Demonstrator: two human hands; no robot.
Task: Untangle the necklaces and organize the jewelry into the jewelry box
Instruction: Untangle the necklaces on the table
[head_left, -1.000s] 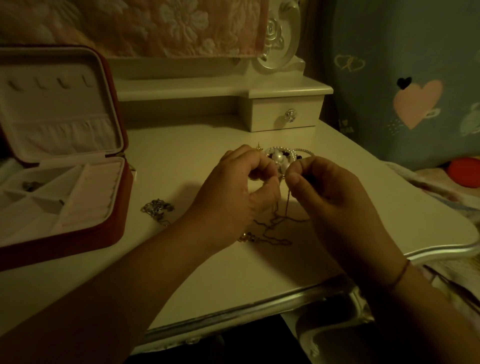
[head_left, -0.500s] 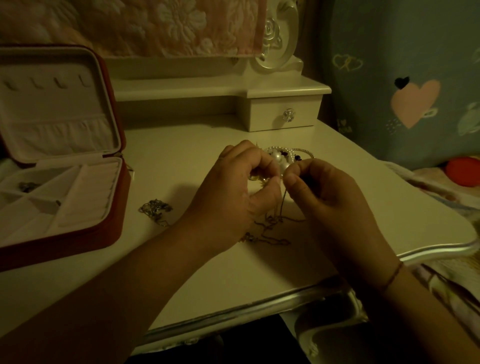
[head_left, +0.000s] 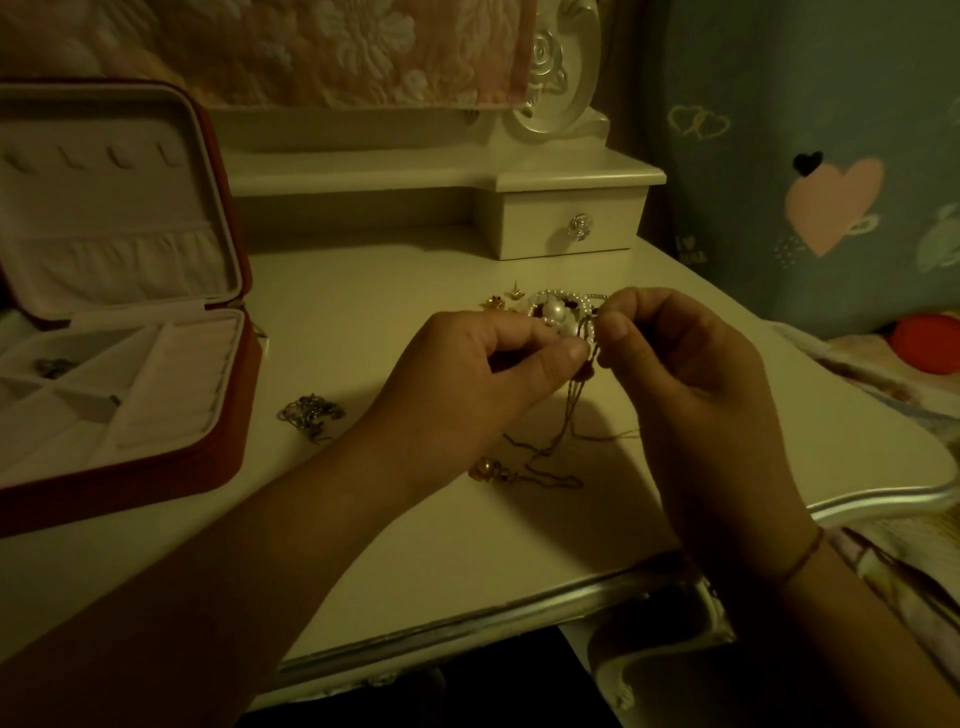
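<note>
My left hand (head_left: 483, 374) and my right hand (head_left: 685, 374) are raised over the middle of the dressing table, each pinching a thin tangled chain necklace (head_left: 550, 452) between thumb and fingers. The chain hangs down from my fingertips to the table, where a gold pendant (head_left: 485, 470) lies. Behind my fingers sits a pile of pearl jewelry (head_left: 558, 312) with small gold earrings (head_left: 501, 301). A silver chain bundle (head_left: 310, 413) lies left of my left hand. The open red jewelry box (head_left: 156, 462) stands at the left, with a small item (head_left: 52, 366) in one compartment.
A white shelf with a small drawer (head_left: 571, 226) runs along the back of the table. The table's curved silver edge (head_left: 883, 499) lies to the right, with a blue heart-patterned fabric (head_left: 831, 208) and a red object (head_left: 930, 343) beyond it.
My hands have drawn slightly apart, and the right hand has lifted a little, pulling the chain up. The pearl pile and gold earrings behind my fingers show more.
</note>
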